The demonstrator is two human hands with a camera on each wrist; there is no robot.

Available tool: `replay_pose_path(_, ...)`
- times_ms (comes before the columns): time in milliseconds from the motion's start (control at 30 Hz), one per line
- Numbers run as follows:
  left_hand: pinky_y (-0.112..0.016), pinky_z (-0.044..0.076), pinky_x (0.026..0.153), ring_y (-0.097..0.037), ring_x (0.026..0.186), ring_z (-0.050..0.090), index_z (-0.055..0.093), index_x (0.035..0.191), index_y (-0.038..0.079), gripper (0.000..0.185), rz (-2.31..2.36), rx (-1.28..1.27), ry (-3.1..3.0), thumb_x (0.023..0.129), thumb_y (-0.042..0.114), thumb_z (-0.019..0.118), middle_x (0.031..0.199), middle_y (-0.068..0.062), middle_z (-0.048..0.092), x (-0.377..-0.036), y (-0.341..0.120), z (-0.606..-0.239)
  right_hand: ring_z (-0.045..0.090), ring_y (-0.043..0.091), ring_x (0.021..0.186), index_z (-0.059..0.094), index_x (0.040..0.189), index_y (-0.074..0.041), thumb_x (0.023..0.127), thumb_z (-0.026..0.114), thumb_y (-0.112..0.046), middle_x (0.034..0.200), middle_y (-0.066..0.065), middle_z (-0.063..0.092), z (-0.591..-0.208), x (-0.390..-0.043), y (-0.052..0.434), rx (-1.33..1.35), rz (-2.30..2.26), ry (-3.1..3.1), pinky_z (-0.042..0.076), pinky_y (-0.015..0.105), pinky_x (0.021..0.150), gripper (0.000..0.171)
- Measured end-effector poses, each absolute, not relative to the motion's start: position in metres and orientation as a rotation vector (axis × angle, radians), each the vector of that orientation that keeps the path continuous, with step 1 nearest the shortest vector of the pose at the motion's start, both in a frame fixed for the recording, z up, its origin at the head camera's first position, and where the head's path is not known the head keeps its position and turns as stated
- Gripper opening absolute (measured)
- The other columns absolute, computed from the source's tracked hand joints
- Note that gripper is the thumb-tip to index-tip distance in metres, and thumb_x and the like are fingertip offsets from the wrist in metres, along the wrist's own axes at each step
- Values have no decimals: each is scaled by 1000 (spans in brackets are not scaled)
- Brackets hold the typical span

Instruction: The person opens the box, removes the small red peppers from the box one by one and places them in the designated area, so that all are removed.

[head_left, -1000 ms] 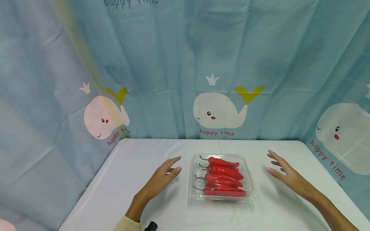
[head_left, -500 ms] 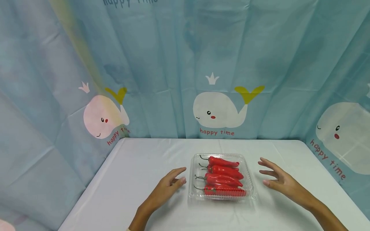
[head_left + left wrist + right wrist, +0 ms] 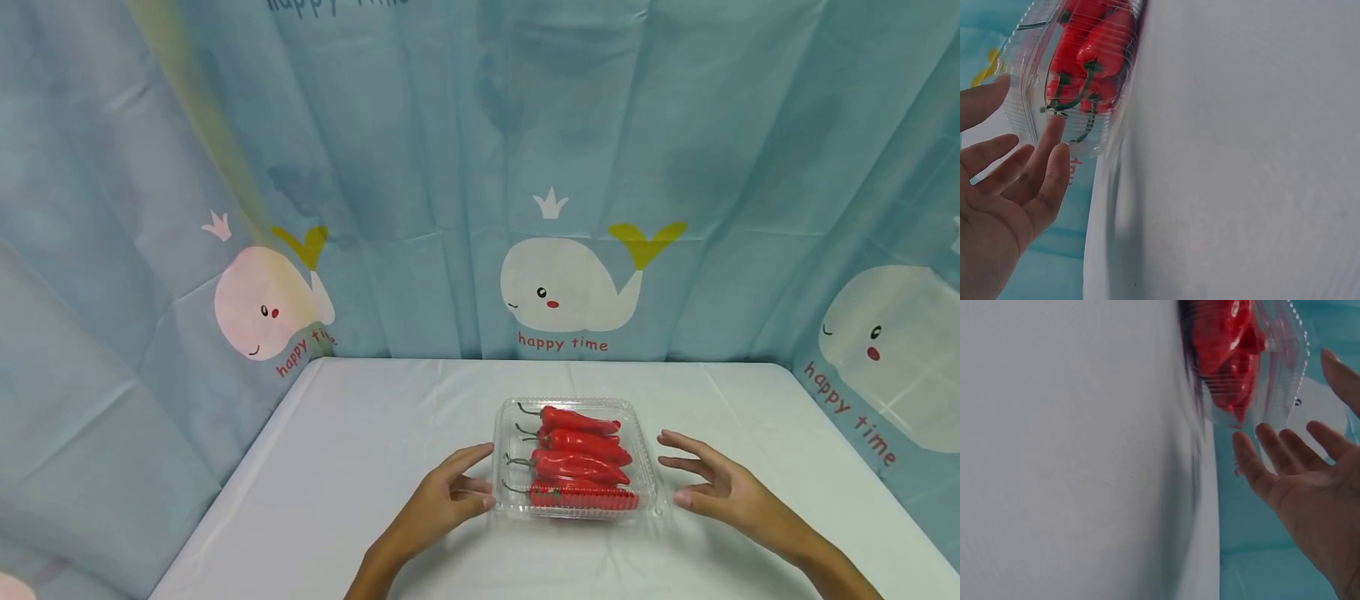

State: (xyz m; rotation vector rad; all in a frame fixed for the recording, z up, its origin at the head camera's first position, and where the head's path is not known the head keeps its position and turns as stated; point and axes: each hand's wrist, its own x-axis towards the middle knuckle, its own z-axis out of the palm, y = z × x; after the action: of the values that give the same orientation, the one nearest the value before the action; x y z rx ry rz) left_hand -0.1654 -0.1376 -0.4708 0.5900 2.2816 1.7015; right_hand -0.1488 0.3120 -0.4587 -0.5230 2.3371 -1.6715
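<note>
Box [image 3: 576, 458]: clear plastic clamshell, lid closed, on the white table [image 3: 360, 467], near its front middle.
Peppers [image 3: 581, 467]: four red ones with green stems, lying side by side inside the box.
Left hand [image 3: 450, 500]: fingers spread and relaxed, holding nothing; fingertips at the box's left edge, contact unclear.
Right hand [image 3: 712, 487]: spread wide, holding nothing, just beside the box's right edge.
Curtain [image 3: 450, 167]: blue, with white whales; red writing reads "happy time".

Staged recording booth, whale-print curtain [image 3: 480, 167], white-covered table [image 3: 375, 433]
</note>
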Motion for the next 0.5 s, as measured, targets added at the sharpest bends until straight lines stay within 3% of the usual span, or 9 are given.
replay_pose_path(267,-24,57,95,-29,121,68,50,159,14,70,1708,630,2303,96,17,80,165,-8,43,-167,-134,-474,57,1,135,36,165,-11,103,65,-6,158,-14,47,-461,-146,308,-485,-1668,2313,59,28,95,68)
replay_pose_path(500,-24,57,95,-30,122,68,50,158,10,69,1691,636,2317,96,18,80,165,-9,43,-168,-133,-477,60,5,131,46,160,-13,100,71,-14,156,-12,46,-464,-142,302,-462,-1644,2379,63,34,92,65)
